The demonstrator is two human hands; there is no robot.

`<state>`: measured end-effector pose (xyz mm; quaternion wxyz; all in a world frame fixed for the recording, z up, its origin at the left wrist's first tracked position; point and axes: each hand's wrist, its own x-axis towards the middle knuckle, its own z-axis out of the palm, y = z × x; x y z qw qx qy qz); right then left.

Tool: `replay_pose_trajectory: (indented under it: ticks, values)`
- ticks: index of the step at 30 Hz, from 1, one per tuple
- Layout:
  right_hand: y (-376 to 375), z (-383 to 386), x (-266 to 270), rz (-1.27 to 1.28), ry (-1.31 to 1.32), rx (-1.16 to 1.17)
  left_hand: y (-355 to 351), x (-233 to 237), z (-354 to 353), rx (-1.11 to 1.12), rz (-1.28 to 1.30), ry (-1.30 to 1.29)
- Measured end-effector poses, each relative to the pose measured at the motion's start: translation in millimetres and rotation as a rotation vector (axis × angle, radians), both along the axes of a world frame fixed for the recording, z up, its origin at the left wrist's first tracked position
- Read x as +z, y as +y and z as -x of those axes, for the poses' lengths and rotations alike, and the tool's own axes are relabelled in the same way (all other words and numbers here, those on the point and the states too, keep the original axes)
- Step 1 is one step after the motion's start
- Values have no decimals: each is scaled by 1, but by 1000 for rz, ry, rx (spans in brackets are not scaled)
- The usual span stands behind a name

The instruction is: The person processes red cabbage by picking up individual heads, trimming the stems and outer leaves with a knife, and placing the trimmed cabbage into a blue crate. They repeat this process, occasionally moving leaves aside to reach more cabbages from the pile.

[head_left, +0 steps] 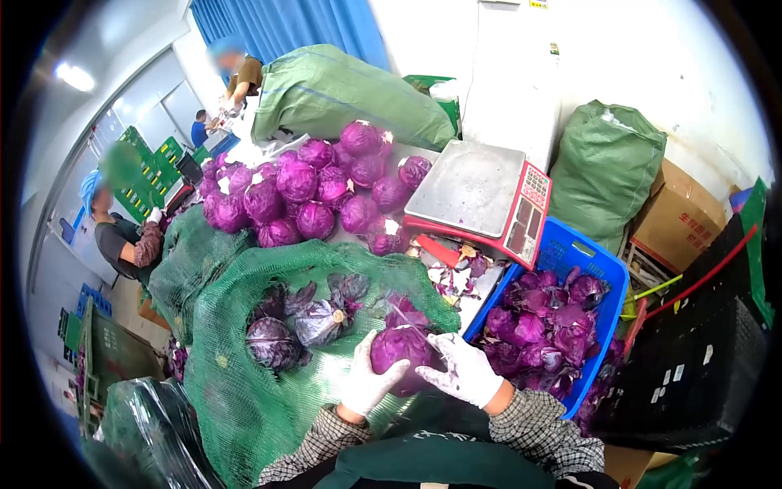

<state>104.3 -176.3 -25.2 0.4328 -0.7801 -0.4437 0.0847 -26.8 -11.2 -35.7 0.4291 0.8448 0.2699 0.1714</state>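
Observation:
Between my two white-gloved hands is a purple-red cabbage [399, 349], smooth and round, just over the near edge of the table. My left hand [368, 378] cups its left side, with the thumb on its front. On the right side, my right hand [463, 372] grips the cabbage with bent fingers; the exact fingertip contact is partly hidden. Left of my hands, darker cabbages with outer leaves, including one cabbage [272, 342], lie in an opened green mesh bag [236, 407]. Behind the bag, several bare purple cabbages [297, 181] are piled up.
A red weighing scale [468, 186] stands behind my right hand, near a red-orange handle [438, 249] among leaf scraps. At right, a blue crate [601, 336] holds loose purple leaves, beside a black crate [692, 379]. Green sacks [350, 94] stand farther back. A co-worker [122, 236] stands at left.

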Motion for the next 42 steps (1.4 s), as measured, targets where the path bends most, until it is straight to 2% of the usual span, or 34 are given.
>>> replay_pose_trajectory:
  ticks: [1,4,5,6,8,9,12,14,15,17,18,19,20,21,22,23,24,26,27,28,30,32,33,35,38,42]
  values:
    - [0,-3,-5,-15,-107,30,1,1,-1,-8,11,-9]
    - [-3,-3,-2,-49,-101,-44,4,1,0,-21,149,-41]
    - [-2,-4,-9,-82,-164,-66,10,-10,5,-63,76,-53]
    - [-3,-5,-4,-35,-124,-125,13,-18,10,-66,142,-82]
    - [-7,-22,-30,-47,-199,-256,18,-28,17,-69,274,-143]
    - [-11,-38,-43,-76,-213,-318,18,-20,21,-106,461,-185]
    - [-41,-82,-88,-63,-338,-612,38,-32,38,-297,480,-242]
    - [-83,-109,-126,-56,22,-693,39,-26,44,-250,579,-246]
    - [-91,-108,-133,-222,168,-670,41,-31,47,-231,597,-263]
    - [-91,-85,-94,-89,201,-590,36,-28,48,-173,650,-294]
    - [-70,-73,-89,-317,-43,-487,35,-25,43,-165,667,-309]
    - [-52,-55,-79,-424,318,-333,34,-24,39,-156,674,-303]
    - [-41,-32,-38,-344,609,-175,34,-24,37,-151,677,-293]
    - [-25,-15,-25,-214,888,-136,32,-23,33,-176,604,-300]
    - [-11,-8,-30,-210,965,-49,28,-19,31,-202,530,-301]
    - [2,0,-35,-199,1042,37,26,-13,28,-243,334,-260]
    - [5,4,-31,-264,1074,37,28,-12,28,-268,-30,-210]
    - [10,-1,-25,-188,1012,41,27,-5,28,-335,-393,-219]
    - [13,-3,-27,-165,956,47,23,-1,29,-318,-371,-189]
    - [13,-1,-35,-190,735,80,19,9,27,-316,-323,-177]
    - [15,3,-49,-236,267,62,17,22,25,-347,-422,-97]
    - [11,3,-36,-139,316,119,1,28,10,-253,-485,27]
    - [11,4,-36,-182,267,106,-7,23,3,-186,-584,78]
    - [11,10,-37,-263,171,64,-10,18,1,-161,-603,65]
    - [9,13,-27,-76,-101,55,-15,16,0,-144,-622,28]
    - [14,18,-13,38,-86,-20,-19,16,-5,-122,-632,32]
